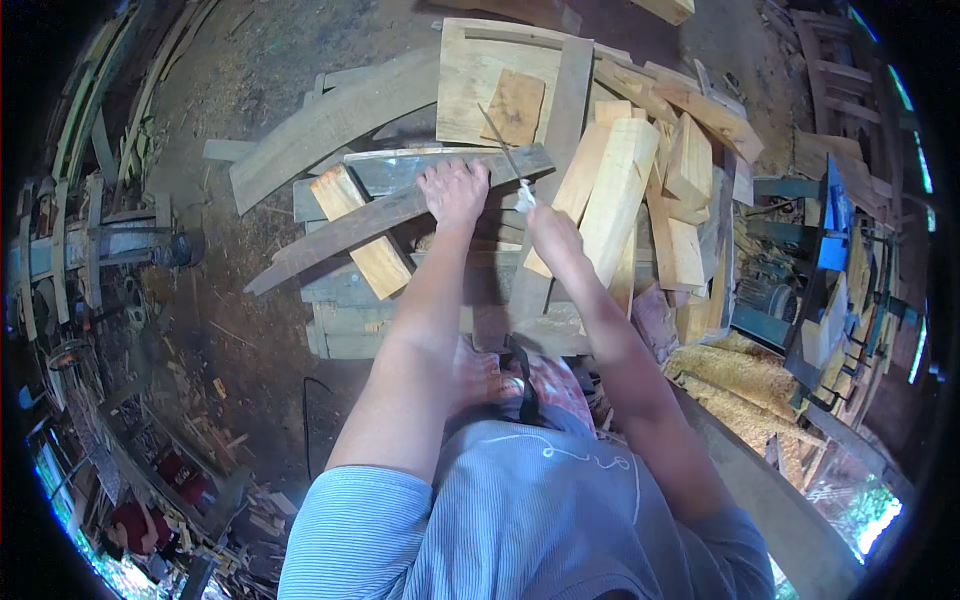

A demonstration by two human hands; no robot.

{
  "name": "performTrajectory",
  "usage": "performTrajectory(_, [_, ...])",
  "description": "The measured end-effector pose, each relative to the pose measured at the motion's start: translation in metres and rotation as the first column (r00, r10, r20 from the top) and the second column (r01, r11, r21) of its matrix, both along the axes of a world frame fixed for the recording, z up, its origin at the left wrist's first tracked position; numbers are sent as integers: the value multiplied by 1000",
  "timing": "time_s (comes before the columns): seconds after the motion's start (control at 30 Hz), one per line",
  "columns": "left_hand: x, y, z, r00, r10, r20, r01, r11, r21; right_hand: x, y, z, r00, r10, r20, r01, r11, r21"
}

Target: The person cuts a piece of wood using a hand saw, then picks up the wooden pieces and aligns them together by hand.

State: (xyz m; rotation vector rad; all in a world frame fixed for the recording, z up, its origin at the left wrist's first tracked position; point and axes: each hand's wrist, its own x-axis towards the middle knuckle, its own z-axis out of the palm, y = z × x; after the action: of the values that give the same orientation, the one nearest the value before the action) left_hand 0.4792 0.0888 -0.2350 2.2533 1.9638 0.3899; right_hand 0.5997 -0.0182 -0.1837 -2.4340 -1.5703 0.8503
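My left hand point(455, 195) grips a long, weathered dark board point(325, 252) lying slantwise across the wood pile. My right hand point(551, 233) is closed on the pale handle of a thin handsaw point(500, 140), whose blade crosses the board near its right end; whether it is cutting into it I cannot tell. A pale block point(370, 250) lies crosswise beneath the board. Just right of my right hand are long pale timber pieces point(625, 190). Behind the blade sit a wide pale panel point(465, 80) and a small brown offcut point(517, 95).
A curved grey plank point(280, 170) lies at back left. A machine with a motor point(760, 300) and blue metal plate point(835, 240) stands at right, near sawdust point(740, 365). Wooden racks point(60, 260) line the left. Another person point(135, 525) is at far lower left.
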Motion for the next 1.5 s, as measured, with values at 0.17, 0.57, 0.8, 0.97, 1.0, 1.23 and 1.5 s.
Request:
performTrajectory(0.17, [-11,-2,-13,999,16,-52,-16,1000,3,-12,-46,13,997,-54,-51,50,995,-85])
performTrajectory(0.57, [-15,-1,-14,997,16,-77,-9,996,92,-18,-54,15,998,-54,-44,45,984,-171])
performTrajectory(0.8, [-2,13,-16,997,64,-54,-59,995,83,-4,-40,13,993,-94,-75,86,992,-93])
performTrajectory(0.97, [-16,16,-7,991,-45,-126,22,983,-183,8,-52,27,991,-71,-116,56,990,-128])
performTrajectory(1.0, [-21,17,-4,989,-124,-81,91,942,-324,12,-52,30,989,-74,-131,54,988,-144])
performTrajectory(1.23, [-84,-3,13,889,-407,-211,361,905,-226,14,-54,32,994,-11,-107,-13,975,-223])
performTrajectory(1.5, [-153,3,47,873,-436,-220,440,897,-31,-38,-65,24,983,26,-183,-49,991,-121])
